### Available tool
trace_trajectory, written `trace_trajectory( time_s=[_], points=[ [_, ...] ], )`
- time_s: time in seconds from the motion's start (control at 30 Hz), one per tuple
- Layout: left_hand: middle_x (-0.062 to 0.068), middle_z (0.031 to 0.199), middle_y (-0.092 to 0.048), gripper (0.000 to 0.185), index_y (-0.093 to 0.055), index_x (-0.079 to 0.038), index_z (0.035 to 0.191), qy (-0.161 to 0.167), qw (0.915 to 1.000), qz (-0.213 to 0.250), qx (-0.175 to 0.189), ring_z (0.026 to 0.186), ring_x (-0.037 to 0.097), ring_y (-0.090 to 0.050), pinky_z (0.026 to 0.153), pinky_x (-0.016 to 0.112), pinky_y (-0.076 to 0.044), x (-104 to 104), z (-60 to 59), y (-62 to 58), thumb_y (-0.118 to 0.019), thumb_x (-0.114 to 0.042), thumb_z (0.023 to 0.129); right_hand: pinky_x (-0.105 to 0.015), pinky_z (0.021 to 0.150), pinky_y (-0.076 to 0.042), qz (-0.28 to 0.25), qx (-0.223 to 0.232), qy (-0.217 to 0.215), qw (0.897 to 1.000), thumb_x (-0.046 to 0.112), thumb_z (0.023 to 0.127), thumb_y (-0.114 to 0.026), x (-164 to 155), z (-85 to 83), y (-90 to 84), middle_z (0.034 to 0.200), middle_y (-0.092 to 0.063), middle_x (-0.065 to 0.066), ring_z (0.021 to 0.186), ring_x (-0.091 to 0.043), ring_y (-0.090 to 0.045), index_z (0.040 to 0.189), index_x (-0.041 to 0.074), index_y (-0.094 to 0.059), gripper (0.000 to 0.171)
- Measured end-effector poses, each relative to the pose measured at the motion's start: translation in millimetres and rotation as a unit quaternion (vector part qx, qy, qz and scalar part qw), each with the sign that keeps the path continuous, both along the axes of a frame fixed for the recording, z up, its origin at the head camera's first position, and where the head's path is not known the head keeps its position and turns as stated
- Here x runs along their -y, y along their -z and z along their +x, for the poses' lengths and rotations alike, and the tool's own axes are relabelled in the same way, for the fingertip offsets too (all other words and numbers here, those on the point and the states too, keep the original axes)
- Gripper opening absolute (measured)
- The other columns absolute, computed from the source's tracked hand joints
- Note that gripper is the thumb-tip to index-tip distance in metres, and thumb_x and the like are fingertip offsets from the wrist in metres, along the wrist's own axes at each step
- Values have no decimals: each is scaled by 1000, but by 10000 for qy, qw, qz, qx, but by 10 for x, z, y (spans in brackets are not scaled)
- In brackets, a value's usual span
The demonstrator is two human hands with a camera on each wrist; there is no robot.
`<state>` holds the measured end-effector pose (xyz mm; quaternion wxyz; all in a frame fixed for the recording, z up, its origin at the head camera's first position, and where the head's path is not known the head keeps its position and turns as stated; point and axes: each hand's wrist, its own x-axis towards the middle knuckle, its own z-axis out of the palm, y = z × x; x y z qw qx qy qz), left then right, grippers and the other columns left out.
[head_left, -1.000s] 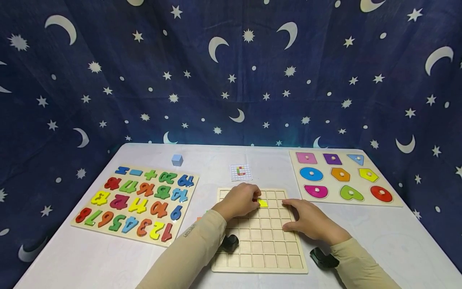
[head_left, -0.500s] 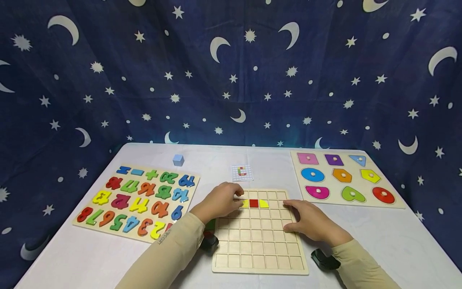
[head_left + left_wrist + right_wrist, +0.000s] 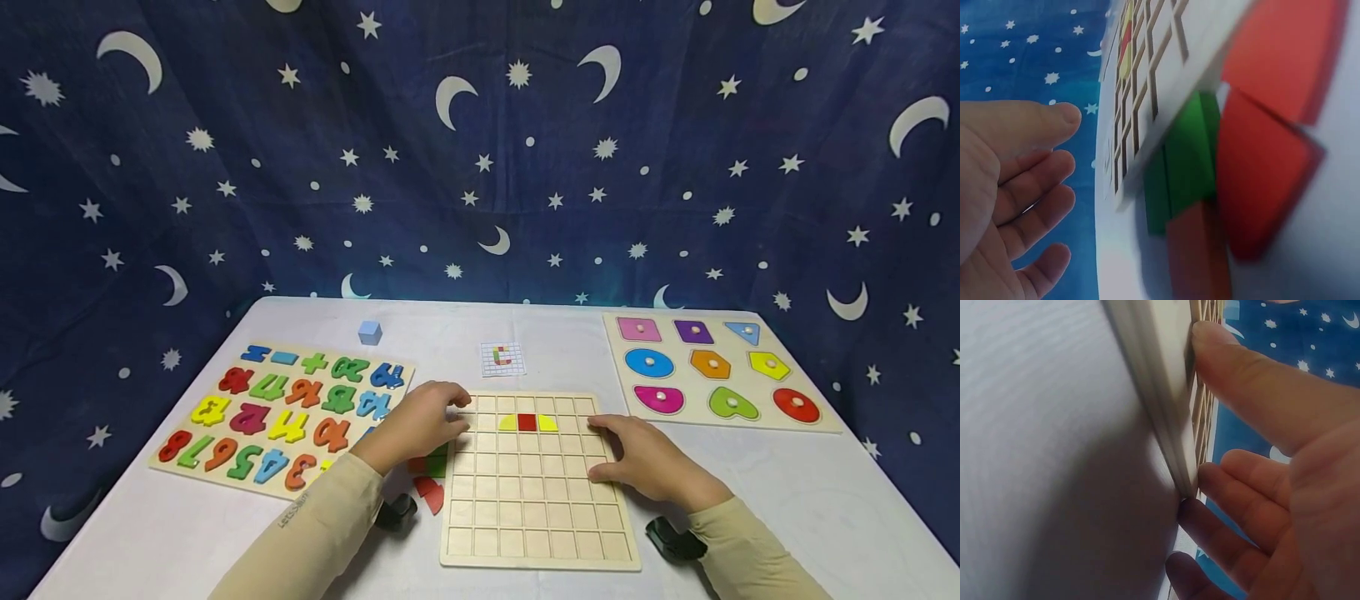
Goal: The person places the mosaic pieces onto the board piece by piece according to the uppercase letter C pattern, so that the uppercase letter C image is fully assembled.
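Wood is what you are dealing with here, and the largest piece of it is the grid board [image 3: 538, 483], lying flat in the middle of the white worktop [image 3: 787, 500] between the number puzzle [image 3: 281, 417] and the shape puzzle [image 3: 716, 371]. It looks stiff and light, a thin plate with raised ribs, so it should slide easily on the smooth cloth unless you steady it. Your right hand [image 3: 647, 458] does that: the fingers lie straight on the right part of the board, the thumb against its near edge in the right wrist view, pressing rather than gripping. If you need to lift the board, take it by two opposite edges, since the ribs give little to pinch. Your left hand [image 3: 418, 423] is relaxed and holds nothing, its fingertips at the board's upper left corner, the palm open in the left wrist view. Just beneath it, touching the board's left edge, sit the loose tiles [image 3: 429, 483], red ones and a green one [image 3: 1185, 156]. They look small, hard, flat and light, with painted faces that may be slick, so pinch each by its side edges between thumb and forefinger. Three tiles already sit in the second row: a red square [image 3: 527, 422] between two yellow pieces [image 3: 548, 423].
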<state>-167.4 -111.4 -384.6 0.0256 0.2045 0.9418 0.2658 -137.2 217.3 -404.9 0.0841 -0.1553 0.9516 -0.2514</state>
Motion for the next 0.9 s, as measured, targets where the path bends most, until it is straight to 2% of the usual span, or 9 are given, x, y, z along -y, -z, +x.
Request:
trace_trajectory(
  time_s=[0.47,0.9],
  points=[
    [1,98,-68,24,-70,-6,105,-493,9980,-325,237,95,20,-61,90,40,-51,338,59,93,-81,-11,83,-58,106,-36,-9,-28,51,10000,38,76,-87,-9,-19,24,136,-57,-17,128,-41,-49,137,3,-57,76],
    [-1,97,-65,26,-71,-8,106,-568,9951,-444,683,90,19,-56,91,42,-49,380,120,136,-81,-13,83,-58,106,-36,-1,-51,58,10000,37,76,-87,-5,-16,29,135,-58,-17,127,-41,-49,137,3,-57,75]
  ],
)
